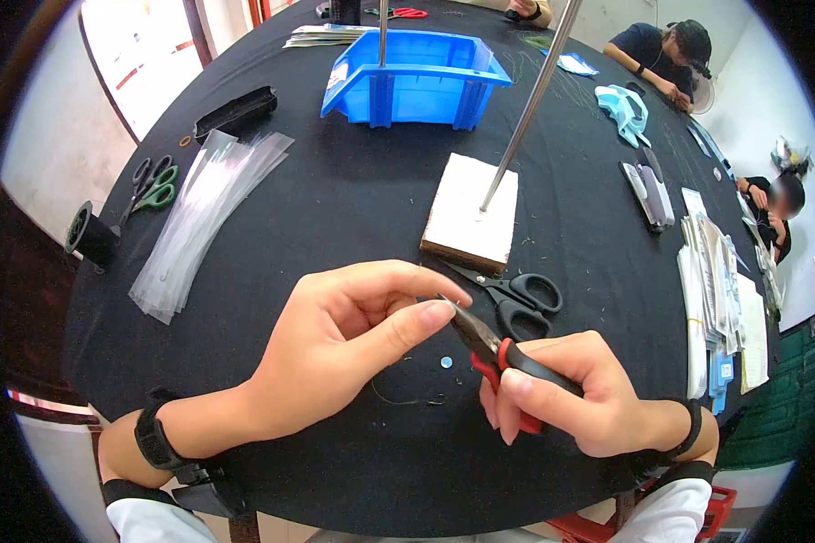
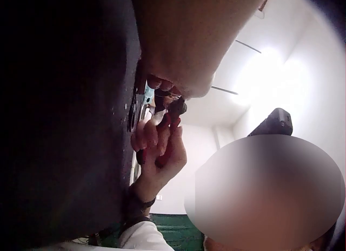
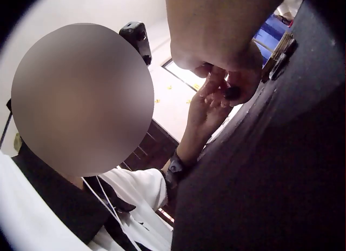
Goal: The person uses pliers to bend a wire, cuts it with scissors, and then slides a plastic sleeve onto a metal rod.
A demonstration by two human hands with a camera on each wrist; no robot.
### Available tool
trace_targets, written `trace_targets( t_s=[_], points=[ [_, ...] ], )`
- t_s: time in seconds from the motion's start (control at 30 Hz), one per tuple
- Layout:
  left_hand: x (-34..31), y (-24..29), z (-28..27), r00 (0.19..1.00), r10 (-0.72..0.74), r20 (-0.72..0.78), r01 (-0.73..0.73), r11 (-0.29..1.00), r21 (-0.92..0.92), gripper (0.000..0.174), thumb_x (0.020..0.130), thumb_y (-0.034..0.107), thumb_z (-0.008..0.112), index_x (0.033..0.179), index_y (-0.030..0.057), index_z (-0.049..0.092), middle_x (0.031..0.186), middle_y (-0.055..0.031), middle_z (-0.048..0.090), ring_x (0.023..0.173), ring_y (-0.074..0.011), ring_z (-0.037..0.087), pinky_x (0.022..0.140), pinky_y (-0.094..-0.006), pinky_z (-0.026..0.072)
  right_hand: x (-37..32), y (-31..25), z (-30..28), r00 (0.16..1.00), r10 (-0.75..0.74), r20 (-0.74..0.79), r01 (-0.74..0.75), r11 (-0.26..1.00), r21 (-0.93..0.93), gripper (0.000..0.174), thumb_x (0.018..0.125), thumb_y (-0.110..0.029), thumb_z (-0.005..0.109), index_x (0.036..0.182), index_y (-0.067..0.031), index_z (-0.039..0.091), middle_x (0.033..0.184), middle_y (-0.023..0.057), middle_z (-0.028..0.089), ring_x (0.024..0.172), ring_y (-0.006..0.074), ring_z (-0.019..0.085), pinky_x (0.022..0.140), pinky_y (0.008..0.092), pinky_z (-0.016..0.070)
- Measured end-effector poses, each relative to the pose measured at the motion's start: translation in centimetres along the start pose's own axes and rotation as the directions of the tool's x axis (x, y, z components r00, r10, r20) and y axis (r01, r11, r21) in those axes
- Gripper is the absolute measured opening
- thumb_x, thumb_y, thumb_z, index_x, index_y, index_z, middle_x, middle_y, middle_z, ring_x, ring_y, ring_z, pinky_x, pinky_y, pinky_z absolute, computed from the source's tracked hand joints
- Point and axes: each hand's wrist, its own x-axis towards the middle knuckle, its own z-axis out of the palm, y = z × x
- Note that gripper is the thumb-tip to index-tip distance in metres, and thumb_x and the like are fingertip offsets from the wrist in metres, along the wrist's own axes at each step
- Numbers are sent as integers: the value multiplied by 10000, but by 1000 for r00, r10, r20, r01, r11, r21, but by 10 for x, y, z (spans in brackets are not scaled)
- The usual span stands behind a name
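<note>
My right hand (image 1: 570, 389) grips a pair of pliers (image 1: 476, 337) with red and black handles, its dark pointed nose aimed up and left. At that nose, the thumb and index finger of my left hand (image 1: 326, 344) come together round a tiny thin dark piece; its kind cannot be told. The left wrist view shows the right hand (image 2: 162, 151) wrapped round the handles. Black-handled scissors (image 1: 516, 299) lie just beyond the pliers, blades partly under a white-topped block (image 1: 471, 204). Below the hands, a fine thread (image 1: 394, 398) and a small pale blue disc (image 1: 446, 362) lie on the black cloth.
A metal rod (image 1: 525, 118) rises from the block. Behind it stands a blue bin (image 1: 417, 81). Clear plastic sleeves (image 1: 199, 217), green-handled scissors (image 1: 158, 188) and a black spool (image 1: 91, 237) lie left. Right are a stapler (image 1: 650, 195) and stacked packets (image 1: 711, 290). Other people sit across the table.
</note>
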Motion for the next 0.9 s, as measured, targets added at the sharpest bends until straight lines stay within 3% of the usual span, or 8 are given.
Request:
trace_targets(
  t_s=[0.13, 0.23, 0.33, 0.5, 0.63, 0.77, 0.9],
  points=[
    [0, -2, -4, 999, -43, 29, 45, 995, -88, 214, 889, 135, 594, 1025, -25, 632, 675, 28, 534, 558, -3, 384, 474, -174, 266, 0, -3, -1, 999, 25, 34, -26, 999, 30, 325, 935, -218, 486, 690, -33, 595, 613, 5, 570, 559, 58, 490, 529, 236, 371],
    [0, -2, -5, 998, -47, 30, 50, 993, -107, 221, 891, 144, 592, 1026, -26, 633, 666, 28, 529, 552, -10, 386, 470, -175, 264, 3, 3, 2, 997, -79, 6, 79, 995, 54, 325, 941, -214, 477, 701, -27, 591, 629, 16, 582, 603, 69, 524, 575, 242, 400],
    [0, -2, -4, 999, -45, 28, 48, 994, -99, 219, 890, 144, 592, 1024, -25, 636, 660, 30, 524, 547, -12, 385, 469, -175, 264, 2, -3, 4, 1000, -15, 19, 13, 996, 91, 327, 943, -210, 472, 704, -19, 587, 639, 23, 593, 626, 83, 544, 608, 252, 416],
    [0, 4, -1, 997, -70, 15, 70, 997, 33, 217, 883, 124, 578, 989, -58, 626, 603, 18, 497, 529, -31, 403, 463, -184, 283, -2, 0, 4, 999, 37, -4, -36, 998, 49, 305, 929, -190, 509, 677, -24, 557, 560, -6, 525, 525, 56, 475, 500, 239, 374],
    [-3, 0, -2, 999, -13, 31, 11, 999, 45, 196, 880, 114, 604, 1011, -27, 643, 681, 30, 546, 559, 6, 379, 460, -164, 255, -2, 9, 6, 999, 7, -50, -7, 1000, 1, 294, 916, -179, 538, 660, -33, 538, 517, -34, 468, 465, 34, 410, 431, 228, 322],
    [0, -1, -2, 1000, 12, 7, -12, 1000, 23, 208, 874, 101, 609, 1035, -27, 636, 697, 25, 565, 556, 7, 381, 463, -164, 261, 1, 1, -2, 997, 61, 42, -64, 994, 88, 293, 921, -194, 526, 679, -33, 559, 543, -26, 506, 504, 48, 458, 473, 230, 354],
    [-1, 3, -2, 1000, 24, 13, -24, 999, 26, 246, 860, 80, 623, 1083, -23, 618, 692, 28, 562, 555, 7, 387, 470, -163, 268, 3, -3, -4, 1000, 2, 29, -4, 996, 90, 293, 922, -193, 518, 691, -21, 574, 611, 4, 551, 574, 77, 507, 537, 252, 388]
  ],
)
